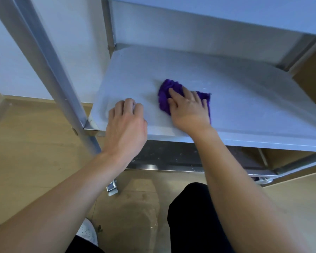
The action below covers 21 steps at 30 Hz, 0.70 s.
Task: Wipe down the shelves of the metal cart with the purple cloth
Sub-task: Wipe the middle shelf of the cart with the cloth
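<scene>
The purple cloth (165,92) lies bunched on the middle shelf (244,99) of the metal cart. My right hand (188,108) presses flat on top of the cloth, fingers spread over it. My left hand (126,123) rests on the shelf's front left part, fingers curled down onto the surface, holding nothing that I can see. The top shelf (226,11) overhangs at the upper edge of the view. A darker bottom shelf (171,157) with white specks shows below the middle one.
A slanted metal cart post (49,73) runs along the left. A caster brake (112,188) sits by the wooden floor (26,161). My dark-trousered knee (192,216) and a white shoe (87,230) are below. A white wall is at the left.
</scene>
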### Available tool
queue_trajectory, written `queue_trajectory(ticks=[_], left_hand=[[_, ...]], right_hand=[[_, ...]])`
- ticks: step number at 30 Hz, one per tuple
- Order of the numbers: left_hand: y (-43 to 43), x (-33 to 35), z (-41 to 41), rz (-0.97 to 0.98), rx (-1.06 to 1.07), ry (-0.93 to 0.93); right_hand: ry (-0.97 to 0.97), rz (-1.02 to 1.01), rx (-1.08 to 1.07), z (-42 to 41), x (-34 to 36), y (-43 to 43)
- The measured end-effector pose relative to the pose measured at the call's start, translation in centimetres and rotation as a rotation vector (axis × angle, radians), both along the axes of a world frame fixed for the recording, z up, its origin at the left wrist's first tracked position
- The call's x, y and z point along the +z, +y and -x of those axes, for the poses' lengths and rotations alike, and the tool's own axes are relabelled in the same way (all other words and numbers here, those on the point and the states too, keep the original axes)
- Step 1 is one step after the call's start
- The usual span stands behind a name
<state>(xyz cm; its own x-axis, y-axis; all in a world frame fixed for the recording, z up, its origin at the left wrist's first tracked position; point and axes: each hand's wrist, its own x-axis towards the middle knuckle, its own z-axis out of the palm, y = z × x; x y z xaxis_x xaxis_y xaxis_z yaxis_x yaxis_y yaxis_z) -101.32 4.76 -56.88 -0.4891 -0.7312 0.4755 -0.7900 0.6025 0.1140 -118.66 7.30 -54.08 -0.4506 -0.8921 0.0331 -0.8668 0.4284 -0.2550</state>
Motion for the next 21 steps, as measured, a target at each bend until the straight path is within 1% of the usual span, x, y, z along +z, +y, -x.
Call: queue_trajectory(ticks=[2,4,8,13,16,18,21], left_hand=[[0.0,0.1,0.0,-0.009,0.011,-0.008],[-0.1,0.2,0.0,-0.017,0.015,-0.017],[-0.2,0.3,0.0,-0.015,0.024,-0.036],[0.0,0.2,0.2,-0.010,0.018,-0.042],[0.0,0.1,0.2,-0.007,0.023,-0.057],[0.1,0.2,0.3,-0.013,0.030,-0.071],[0.1,0.4,0.3,-0.026,0.031,-0.068]], right_hand=[[0.000,-0.007,0.073,-2.5,0.0,-1.4],[0.002,0.002,0.096,-3.5,-0.1,-2.5],[-0.001,0.027,0.112,-0.5,-0.1,-2.7],[0.011,0.008,-0.072,6.1,0.2,-1.7],[-0.006,0.005,-0.108,5.8,0.0,-1.5],[-0.004,0.030,-0.056,3.5,-0.2,-2.0],[0.015,0.095,0.134,-1.0,-0.4,-3.0]])
